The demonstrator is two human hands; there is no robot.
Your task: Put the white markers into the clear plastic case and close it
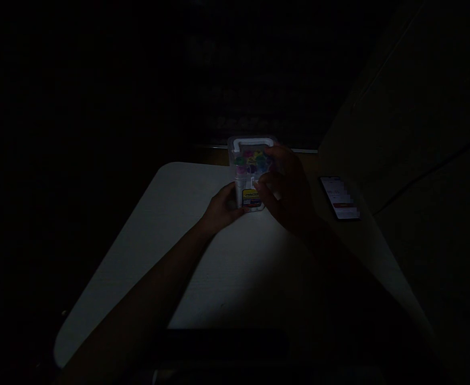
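Note:
A clear plastic case of markers (246, 182) stands upright near the far edge of the white table. Coloured caps show through its lid, which has a white handle (253, 142), and a yellow and black label is on its front. My left hand (223, 207) grips the case low on its left side, thumb along the bottom front edge. At the right side of the case, the fingers of my right hand (285, 187) are curled against it, thumb near a small white clasp (253, 182). Deep shadow hides part of the right fingers.
A phone (339, 199) with a lit screen lies on the right part of the white table (138, 251). A wall (419, 133) rises on the right. The surroundings are very dark, so little else can be made out.

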